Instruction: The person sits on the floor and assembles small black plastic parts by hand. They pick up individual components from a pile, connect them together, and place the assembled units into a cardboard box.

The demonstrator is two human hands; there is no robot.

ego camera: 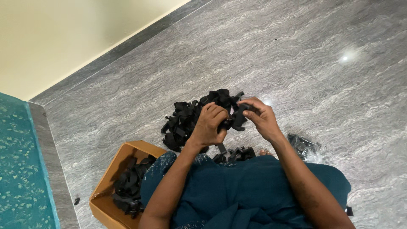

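Note:
My left hand (pixel 208 125) and my right hand (pixel 262 116) meet above my lap and both grip one small black plastic part (pixel 236 118), fingers curled around it. Just beyond the hands a pile of similar black parts (pixel 186 116) lies on the grey marble floor (pixel 296 55). A few more black parts (pixel 237 153) sit close to my knees, partly hidden by my teal clothing (pixel 237 191).
An open cardboard box (pixel 108 182) holding black parts stands at my left. A clear plastic bag of black parts (pixel 305 146) lies at my right. A teal patterned surface (pixel 21 169) borders the far left, and a cream wall (pixel 63 34) rises beyond the floor.

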